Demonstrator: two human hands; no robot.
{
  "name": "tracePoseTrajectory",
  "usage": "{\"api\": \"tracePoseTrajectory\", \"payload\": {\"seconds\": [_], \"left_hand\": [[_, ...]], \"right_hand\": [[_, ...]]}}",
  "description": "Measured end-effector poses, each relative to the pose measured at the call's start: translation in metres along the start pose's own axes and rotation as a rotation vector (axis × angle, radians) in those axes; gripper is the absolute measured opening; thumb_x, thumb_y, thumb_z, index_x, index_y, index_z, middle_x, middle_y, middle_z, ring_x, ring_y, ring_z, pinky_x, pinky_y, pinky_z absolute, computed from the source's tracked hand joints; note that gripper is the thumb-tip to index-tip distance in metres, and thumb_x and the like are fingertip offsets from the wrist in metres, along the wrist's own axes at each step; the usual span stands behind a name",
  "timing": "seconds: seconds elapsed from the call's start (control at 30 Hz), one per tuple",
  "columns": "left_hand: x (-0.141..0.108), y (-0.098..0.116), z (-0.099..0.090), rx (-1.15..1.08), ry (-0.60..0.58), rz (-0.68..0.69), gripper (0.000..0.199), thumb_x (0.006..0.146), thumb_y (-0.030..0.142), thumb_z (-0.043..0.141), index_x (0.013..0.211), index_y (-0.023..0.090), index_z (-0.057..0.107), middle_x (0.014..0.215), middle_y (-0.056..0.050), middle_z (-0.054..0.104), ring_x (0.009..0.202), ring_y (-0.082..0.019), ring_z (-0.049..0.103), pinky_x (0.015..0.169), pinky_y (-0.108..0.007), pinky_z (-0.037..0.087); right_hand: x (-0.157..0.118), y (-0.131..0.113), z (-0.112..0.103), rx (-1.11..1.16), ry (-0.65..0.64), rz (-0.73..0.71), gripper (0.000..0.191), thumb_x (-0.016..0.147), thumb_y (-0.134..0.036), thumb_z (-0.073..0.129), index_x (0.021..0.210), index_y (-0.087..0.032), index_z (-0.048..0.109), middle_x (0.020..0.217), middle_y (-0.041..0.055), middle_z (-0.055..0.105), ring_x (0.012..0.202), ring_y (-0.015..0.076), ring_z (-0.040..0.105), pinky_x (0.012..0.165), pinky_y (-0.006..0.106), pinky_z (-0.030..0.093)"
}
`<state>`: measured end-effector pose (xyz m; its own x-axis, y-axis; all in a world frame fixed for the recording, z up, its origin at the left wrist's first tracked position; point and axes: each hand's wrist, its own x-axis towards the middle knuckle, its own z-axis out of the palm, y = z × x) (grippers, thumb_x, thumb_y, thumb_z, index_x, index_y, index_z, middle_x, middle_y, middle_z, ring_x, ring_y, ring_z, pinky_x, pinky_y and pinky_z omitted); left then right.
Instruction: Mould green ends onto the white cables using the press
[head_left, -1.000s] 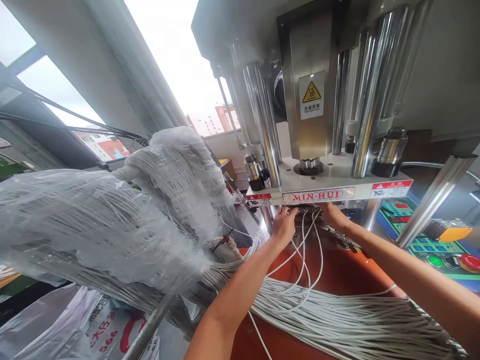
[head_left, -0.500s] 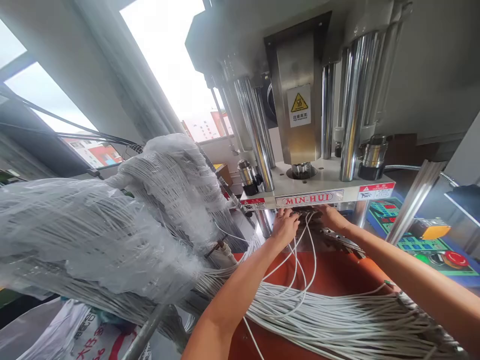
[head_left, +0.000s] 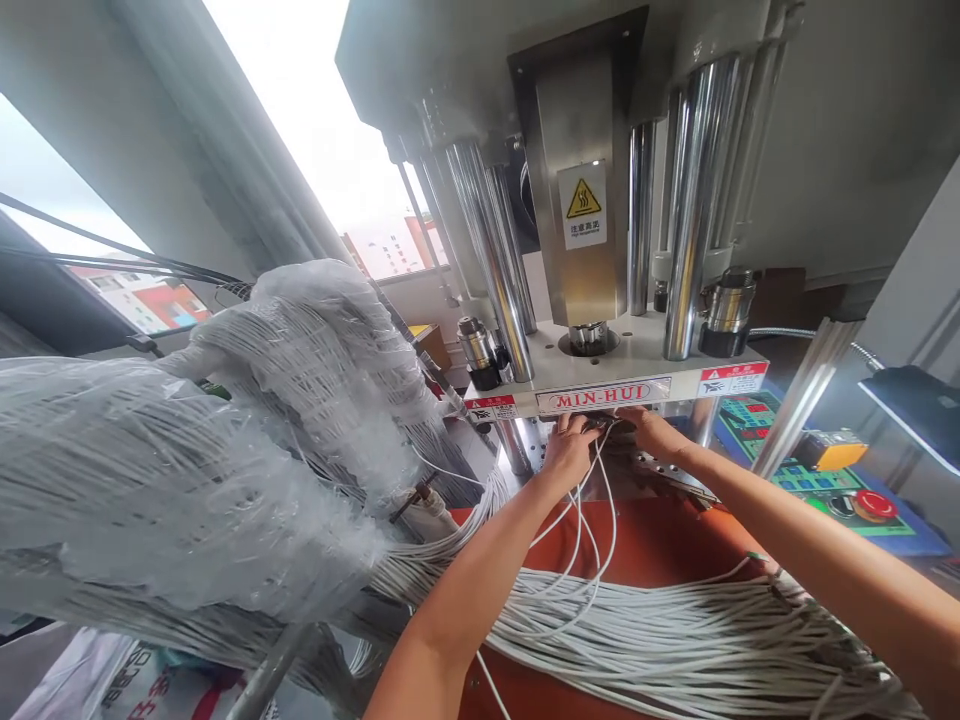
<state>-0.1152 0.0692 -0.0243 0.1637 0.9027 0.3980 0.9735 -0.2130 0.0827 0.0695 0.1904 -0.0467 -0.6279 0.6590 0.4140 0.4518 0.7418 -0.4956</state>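
Observation:
My left hand (head_left: 568,452) reaches under the front edge of the press's white plate (head_left: 517,404), its fingers bent beside the ends of several thin white cables (head_left: 611,510). From the right, my right hand (head_left: 654,434) comes in close to the same spot, fingers drawn together. Its fingertips lie in shadow below the plate, so what they grip is hidden. Between my hands, the cables hang down in loose loops toward a thick bundle of white cables (head_left: 637,625) across the orange-red surface (head_left: 652,545). A dark metal mould part (head_left: 619,450) shows dimly behind the cables.
Plastic-wrapped cable bundles (head_left: 300,390) hang over a rail at the left. Chrome columns (head_left: 484,250) and a heater block with a heat warning label (head_left: 582,205) rise above the plate. At the right stands a control panel (head_left: 832,480) with a red stop button (head_left: 875,504).
The whole view has shifted slightly, so the press sits further left. My right hand has come a little closer to my left hand under the plate; the cables between them hang closer together.

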Motion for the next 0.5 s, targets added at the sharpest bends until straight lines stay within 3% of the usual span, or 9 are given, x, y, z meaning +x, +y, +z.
{"api": "tracePoseTrajectory", "payload": {"seconds": [0.13,0.27,0.37,0.5], "left_hand": [[0.005,0.011,0.002,-0.033,0.081,0.002,0.038,0.09,0.015,0.048,0.125,0.027,0.058,0.116,-0.004,0.06,0.119,-0.023,0.042,0.1,-0.039,0.044],[0.012,0.022,0.009,-0.044,0.11,0.018,0.037,0.089,0.037,0.057,0.124,0.024,0.057,0.116,-0.004,0.06,0.119,-0.026,0.041,0.1,-0.042,0.043],[0.018,0.023,0.013,-0.028,0.086,0.004,0.033,0.086,0.029,0.061,0.119,0.024,0.06,0.114,-0.004,0.06,0.114,-0.025,0.044,0.096,-0.039,0.045],[0.022,0.019,0.015,0.039,0.073,0.031,0.025,0.09,0.015,0.049,0.107,0.025,0.065,0.1,-0.004,0.06,0.102,-0.022,0.047,0.087,-0.035,0.046]], "right_hand": [[-0.01,0.004,-0.012,-0.009,0.055,0.034,0.067,0.062,-0.001,0.046,0.124,-0.02,0.063,0.121,0.01,0.066,0.119,0.0272,0.054,0.106,0.043,0.04],[-0.016,0.009,-0.01,0.004,0.038,-0.036,0.065,0.062,0.001,0.042,0.117,-0.023,0.067,0.128,0.0056,0.062,0.124,0.0236,0.05,0.109,0.042,0.037],[-0.017,0.012,-0.004,0.002,0.034,-0.043,0.064,0.062,0.003,0.042,0.113,-0.023,0.07,0.129,0.0046,0.061,0.126,0.0244,0.048,0.108,0.044,0.038],[-0.017,0.013,-0.006,-0.003,0.019,-0.055,0.063,0.061,0.003,0.043,0.11,-0.025,0.071,0.131,0.0029,0.06,0.128,0.0244,0.047,0.109,0.042,0.037]]}}
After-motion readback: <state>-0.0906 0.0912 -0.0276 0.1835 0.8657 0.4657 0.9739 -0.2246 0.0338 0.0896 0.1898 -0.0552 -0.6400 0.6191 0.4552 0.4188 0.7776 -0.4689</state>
